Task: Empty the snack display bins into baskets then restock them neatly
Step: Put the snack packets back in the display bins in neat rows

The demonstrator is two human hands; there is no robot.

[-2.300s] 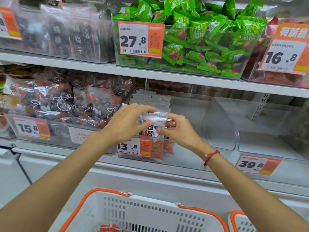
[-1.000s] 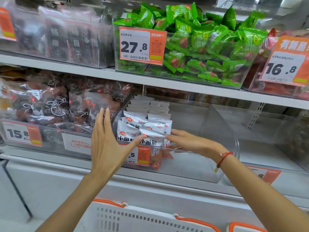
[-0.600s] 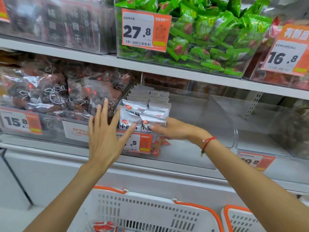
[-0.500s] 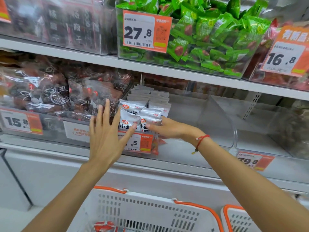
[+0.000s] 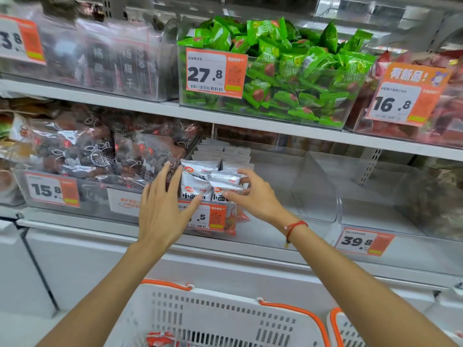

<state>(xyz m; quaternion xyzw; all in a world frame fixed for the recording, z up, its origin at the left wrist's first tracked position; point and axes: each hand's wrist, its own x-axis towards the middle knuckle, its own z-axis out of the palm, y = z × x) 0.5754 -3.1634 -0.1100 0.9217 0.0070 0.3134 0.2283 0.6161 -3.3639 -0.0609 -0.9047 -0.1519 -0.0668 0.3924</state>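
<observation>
White snack packets (image 5: 200,176) stand in rows at the left end of a clear display bin (image 5: 295,221) on the middle shelf. My left hand (image 5: 162,214) is flat with straight fingers against the bin's left front corner, its thumb tip touching the front packet. From the right, my right hand (image 5: 253,196) curls its thumb and fingers round the front right packets. A white basket with an orange rim (image 5: 213,319) sits below my arms, with a red packet (image 5: 160,339) inside.
A bin of dark plum packs (image 5: 100,156) is to the left of the white packets. A second basket (image 5: 343,329) shows at the lower right. Above is a bin of green packets (image 5: 288,78). An empty clear bin (image 5: 375,196) carries a 39.8 tag.
Both hands let go of the single packet they held and moved to the sides of the packet rows. My right hand's flat fingers have now curled round the front packets.
</observation>
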